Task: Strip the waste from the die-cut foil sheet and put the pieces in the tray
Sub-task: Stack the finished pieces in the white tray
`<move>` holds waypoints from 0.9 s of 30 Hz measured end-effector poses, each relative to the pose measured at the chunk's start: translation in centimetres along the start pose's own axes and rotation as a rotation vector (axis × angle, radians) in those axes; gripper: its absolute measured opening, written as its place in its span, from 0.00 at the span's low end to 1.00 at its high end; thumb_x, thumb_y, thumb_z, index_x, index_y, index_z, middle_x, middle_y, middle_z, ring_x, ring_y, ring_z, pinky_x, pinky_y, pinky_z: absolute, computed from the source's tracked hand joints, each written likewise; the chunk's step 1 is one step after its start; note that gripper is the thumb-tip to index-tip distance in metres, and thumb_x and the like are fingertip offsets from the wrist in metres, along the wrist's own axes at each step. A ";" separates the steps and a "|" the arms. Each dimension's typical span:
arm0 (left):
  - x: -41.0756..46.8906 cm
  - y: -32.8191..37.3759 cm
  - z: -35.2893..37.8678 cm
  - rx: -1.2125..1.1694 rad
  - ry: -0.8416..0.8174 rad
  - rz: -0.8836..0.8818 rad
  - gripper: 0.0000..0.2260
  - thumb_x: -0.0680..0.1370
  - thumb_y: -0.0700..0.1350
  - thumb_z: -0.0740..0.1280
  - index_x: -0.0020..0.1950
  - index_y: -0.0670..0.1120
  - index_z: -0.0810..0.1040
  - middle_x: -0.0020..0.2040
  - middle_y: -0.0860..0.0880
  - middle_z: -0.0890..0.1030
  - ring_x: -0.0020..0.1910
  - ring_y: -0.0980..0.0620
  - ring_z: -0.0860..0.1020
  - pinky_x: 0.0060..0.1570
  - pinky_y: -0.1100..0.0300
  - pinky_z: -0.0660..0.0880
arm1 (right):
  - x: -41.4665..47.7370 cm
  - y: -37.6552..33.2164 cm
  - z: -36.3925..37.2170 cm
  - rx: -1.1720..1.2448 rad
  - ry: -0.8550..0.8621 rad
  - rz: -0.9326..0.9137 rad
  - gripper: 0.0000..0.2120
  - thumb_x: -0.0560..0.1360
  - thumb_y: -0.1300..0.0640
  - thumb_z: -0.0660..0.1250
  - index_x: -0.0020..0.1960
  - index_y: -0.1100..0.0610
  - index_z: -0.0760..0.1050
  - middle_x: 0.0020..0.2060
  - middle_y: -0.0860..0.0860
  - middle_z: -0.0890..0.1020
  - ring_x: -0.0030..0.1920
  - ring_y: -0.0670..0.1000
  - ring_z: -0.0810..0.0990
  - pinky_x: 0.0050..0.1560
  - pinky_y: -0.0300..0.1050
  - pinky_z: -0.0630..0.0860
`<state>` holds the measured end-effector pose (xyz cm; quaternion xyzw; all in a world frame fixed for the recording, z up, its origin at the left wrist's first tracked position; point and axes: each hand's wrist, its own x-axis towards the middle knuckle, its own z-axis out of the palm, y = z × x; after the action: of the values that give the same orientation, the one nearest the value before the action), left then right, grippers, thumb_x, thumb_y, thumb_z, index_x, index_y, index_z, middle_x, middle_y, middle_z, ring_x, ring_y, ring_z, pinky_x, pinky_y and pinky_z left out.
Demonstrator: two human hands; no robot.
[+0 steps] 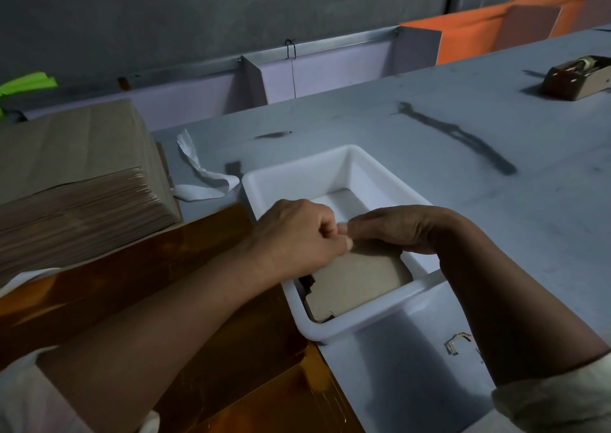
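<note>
The left hand (pixel 297 234) and right hand (pixel 396 230), fingers curled, pinch the tan rounded die-cut card piece (pixel 357 277) inside the white plastic tray (pixel 370 317), probably to seat it flat. The amber foil sheet (pixel 148 257) lies beside the tray.

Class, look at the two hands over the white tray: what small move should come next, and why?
Probably let go. The left hand and the right hand both seem to pinch the top edge of the beige die-cut card piece, which already lies inside the white plastic tray. The shiny copper foil sheet waits alongside.
</note>
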<state>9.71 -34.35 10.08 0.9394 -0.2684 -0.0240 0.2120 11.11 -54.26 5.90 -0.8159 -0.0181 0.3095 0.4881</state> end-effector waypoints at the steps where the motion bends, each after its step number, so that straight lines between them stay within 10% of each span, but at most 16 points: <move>1: 0.1 0.2 0.3 -0.026 0.008 0.060 0.09 0.74 0.57 0.71 0.40 0.52 0.81 0.35 0.57 0.77 0.34 0.61 0.75 0.33 0.67 0.66 | 0.1 0.0 0.0 0.025 0.035 0.012 0.31 0.69 0.32 0.65 0.58 0.56 0.81 0.54 0.56 0.85 0.53 0.55 0.83 0.60 0.51 0.77; 11: 1.0 2.6 3.2 0.013 -0.235 0.330 0.14 0.81 0.60 0.58 0.66 0.66 0.73 0.67 0.54 0.64 0.66 0.55 0.63 0.65 0.58 0.65 | 0.4 0.4 -0.9 0.347 0.193 -0.036 0.35 0.81 0.34 0.49 0.54 0.62 0.82 0.49 0.65 0.82 0.50 0.61 0.80 0.59 0.57 0.73; 19: 0.9 1.9 4.2 0.139 -0.401 0.358 0.18 0.79 0.69 0.47 0.63 0.69 0.70 0.71 0.52 0.61 0.69 0.50 0.62 0.60 0.52 0.63 | 0.9 0.8 -1.3 0.205 0.220 0.085 0.34 0.77 0.28 0.49 0.54 0.51 0.83 0.42 0.54 0.84 0.40 0.52 0.83 0.41 0.48 0.75; 27: 1.2 1.2 3.5 -0.155 -0.371 0.249 0.17 0.80 0.67 0.51 0.68 0.70 0.66 0.72 0.57 0.60 0.70 0.54 0.65 0.67 0.57 0.64 | 0.2 0.6 -0.8 0.206 0.236 0.062 0.33 0.80 0.33 0.50 0.55 0.57 0.81 0.48 0.58 0.84 0.47 0.57 0.82 0.52 0.55 0.80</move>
<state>9.61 -37.22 7.50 0.8594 -0.4141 -0.1905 0.2318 11.56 -55.10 5.59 -0.7925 0.0965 0.2267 0.5580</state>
